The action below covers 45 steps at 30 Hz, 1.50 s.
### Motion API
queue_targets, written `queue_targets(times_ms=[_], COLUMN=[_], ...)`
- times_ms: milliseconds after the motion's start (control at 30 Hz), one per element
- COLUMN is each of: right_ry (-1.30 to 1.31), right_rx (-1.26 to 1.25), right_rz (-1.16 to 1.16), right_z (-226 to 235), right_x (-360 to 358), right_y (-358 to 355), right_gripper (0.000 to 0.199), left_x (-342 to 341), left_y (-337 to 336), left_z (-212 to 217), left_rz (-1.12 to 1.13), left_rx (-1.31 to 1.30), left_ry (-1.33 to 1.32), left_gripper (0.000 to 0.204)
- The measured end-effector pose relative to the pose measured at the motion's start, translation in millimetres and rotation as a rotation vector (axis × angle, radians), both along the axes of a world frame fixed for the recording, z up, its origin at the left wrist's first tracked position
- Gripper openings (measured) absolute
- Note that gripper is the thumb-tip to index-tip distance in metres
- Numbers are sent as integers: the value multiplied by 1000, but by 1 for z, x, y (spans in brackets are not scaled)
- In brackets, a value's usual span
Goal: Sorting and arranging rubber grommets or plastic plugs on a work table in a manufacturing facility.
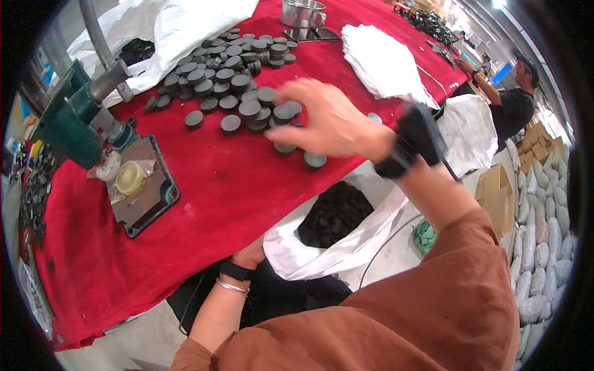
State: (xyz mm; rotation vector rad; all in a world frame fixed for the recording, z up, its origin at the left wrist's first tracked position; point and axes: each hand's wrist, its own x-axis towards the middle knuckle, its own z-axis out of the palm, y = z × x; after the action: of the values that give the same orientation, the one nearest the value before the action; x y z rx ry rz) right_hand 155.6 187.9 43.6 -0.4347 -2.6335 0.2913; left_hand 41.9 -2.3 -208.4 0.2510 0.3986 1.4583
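Note:
My right hand (325, 120), slightly blurred, reaches over the near right side of a pile of dark grey round discs (232, 77) on a red-covered table (210, 179). Its thumb and fingers are spread apart, with some discs (283, 113) between and below them; whether it touches any is unclear. A lone disc (314, 161) lies just below the palm. My left hand (250, 253) is low at the table's near edge, beside the rim of a white sack (284, 256). Its fingers are hidden there. Dark pieces (337, 213) fill the sack.
A green hand press (71, 123) stands at left, a pale round die (130, 179) on its base. Farther back are a metal cup (303, 13), a dark flat phone-like slab (312, 34) and a white bag (383, 62). Another person (516, 102) works at right, near stacked sacks (541, 247).

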Motion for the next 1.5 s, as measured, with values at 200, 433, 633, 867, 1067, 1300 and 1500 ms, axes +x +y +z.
queue_targets(times_ms=[200,433,633,867,1067,1300,1500], right_ry=[-145,-192,-333,-441,-491,-507,-420], right_rx=[168,144,123,44,-25,-185,-203], right_rz=[-70,-138,-10,96,174,203,279], right_z=[-7,-37,-22,-20,-16,-8,4], right_x=[-141,-229,-202,-129,-86,-24,28], right_y=[52,85,91,95,82,58,26], right_gripper=[90,84,63,59,51,47,48], left_x=[-4,10,3,-8,-14,-5,-11], left_y=[-4,0,-16,-10,-6,-1,-2], left_z=[-35,-92,-32,-18,-25,-7,-20], left_rz=[-25,280,410,19,-99,8,-116], left_rx=[66,-29,21,82,80,-41,-68], left_ry=[281,932,854,1258,245,184,83], left_gripper=[44,38,41,48,53,38,38])
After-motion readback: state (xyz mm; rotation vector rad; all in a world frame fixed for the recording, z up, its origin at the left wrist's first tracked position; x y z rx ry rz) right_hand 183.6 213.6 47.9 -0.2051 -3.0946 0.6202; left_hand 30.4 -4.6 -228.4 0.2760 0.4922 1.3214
